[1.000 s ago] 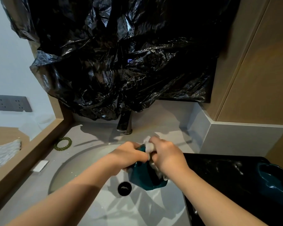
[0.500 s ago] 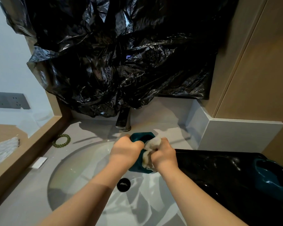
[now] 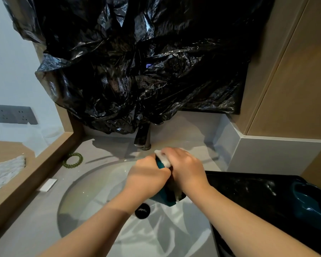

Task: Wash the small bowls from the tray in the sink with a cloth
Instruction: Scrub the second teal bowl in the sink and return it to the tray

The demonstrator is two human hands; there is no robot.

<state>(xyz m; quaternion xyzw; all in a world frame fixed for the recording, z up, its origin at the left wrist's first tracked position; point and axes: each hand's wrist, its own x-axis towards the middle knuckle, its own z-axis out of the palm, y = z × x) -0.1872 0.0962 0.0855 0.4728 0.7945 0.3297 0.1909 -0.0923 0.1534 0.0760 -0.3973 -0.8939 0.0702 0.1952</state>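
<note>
Two hands meet above the sink (image 3: 93, 197), at its far right part.

1. Left hand (image 3: 148, 179): fingers curled round the near-left side of the bowl (image 3: 161, 200), gripping it. Back of the hand faces the camera.
2. Right hand (image 3: 188, 169): curled on the cloth (image 3: 163, 159) and pressing it against the bowl from the right. The two hands touch at the knuckles.
3. Bowl: teal, small, held in the air over the basin, tilted, just above and to the right of the drain (image 3: 142, 210). It is mostly hidden by the hands.
4. Cloth: white, bunched; one end shows at the far rim of the bowl and another hangs below the right wrist.
5. Tray (image 3: 248, 193): black, glossy and wet, on the counter (image 3: 22, 230) right of the sink.
6. Second bowl (image 3: 311, 206): teal, on the right end of the tray, cut by the frame edge.
7. Tap (image 3: 143, 138): dark metal, on the far side of the basin, just beyond the hands.
8. Plastic sheet (image 3: 137, 62): black, crumpled, covering the far wall above the tap.
9. Bead ring (image 3: 72, 160): green, on the counter far left of the sink.
10. White tab (image 3: 48, 184): flat, on the counter left of the sink.
11. Socket (image 3: 13, 114): grey, on the left wall.
</note>
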